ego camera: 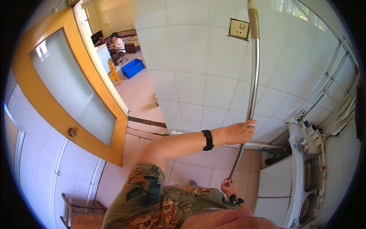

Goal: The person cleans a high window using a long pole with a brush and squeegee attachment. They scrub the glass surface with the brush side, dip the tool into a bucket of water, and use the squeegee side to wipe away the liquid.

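Note:
A long shiny metal pole [254, 80] runs from the top of the view down towards my body, close to the white tiled wall. My left hand [240, 132] is wrapped around its middle part, with a black band on that wrist. Lower down, my right hand [228, 186] grips the pole's lower end, a dark watch on its wrist. Brownish tape or a sleeve covers the pole's upper part, beside a wall socket [239, 29]. What the pole's top reaches is out of view.
An orange-framed glass door [120, 143] stands ajar at left. Beyond it are a blue crate [132, 68], a small wooden chair [113, 75] and a seated person [118, 47]. A double sink [311, 173] lies at right; a wooden stool [87, 219] is at bottom left.

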`<state>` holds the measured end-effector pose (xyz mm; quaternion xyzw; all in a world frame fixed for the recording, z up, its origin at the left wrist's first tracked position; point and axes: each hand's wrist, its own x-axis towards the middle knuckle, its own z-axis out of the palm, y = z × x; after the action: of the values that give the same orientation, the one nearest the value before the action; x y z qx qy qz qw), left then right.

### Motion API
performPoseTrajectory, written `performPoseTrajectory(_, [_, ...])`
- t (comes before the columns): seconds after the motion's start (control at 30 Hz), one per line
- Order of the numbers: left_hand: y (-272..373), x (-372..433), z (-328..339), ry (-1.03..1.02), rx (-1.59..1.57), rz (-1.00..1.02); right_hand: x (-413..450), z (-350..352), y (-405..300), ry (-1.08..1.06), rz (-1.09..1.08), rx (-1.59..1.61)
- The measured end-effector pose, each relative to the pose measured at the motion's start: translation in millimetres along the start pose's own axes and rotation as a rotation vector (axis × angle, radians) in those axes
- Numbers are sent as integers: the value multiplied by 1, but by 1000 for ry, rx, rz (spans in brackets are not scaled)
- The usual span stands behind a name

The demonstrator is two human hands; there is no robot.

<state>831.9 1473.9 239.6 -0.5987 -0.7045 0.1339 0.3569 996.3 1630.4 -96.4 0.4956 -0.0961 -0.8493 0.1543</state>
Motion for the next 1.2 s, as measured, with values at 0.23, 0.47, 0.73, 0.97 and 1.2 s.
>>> performPoseTrajectory(0.23, [-31,23,85,-45,-140,-6,50,31,-31,-88,-128,114])
performPoseTrajectory(0.47, [-28,-41,74,56,-453,-139,83,39,-53,-50,-195,170])
performPoseTrajectory(0.73, [0,-326,42,-320,-653,-805,92,45,-41,12,-307,155])
performPoseTrajectory(0.97, [12,-548,-18,-680,-717,-1226,85,109,51,5,-676,258])
performPoseTrajectory(1.2, [-21,-692,-33,-706,-792,-1471,131,128,116,-10,-466,115])
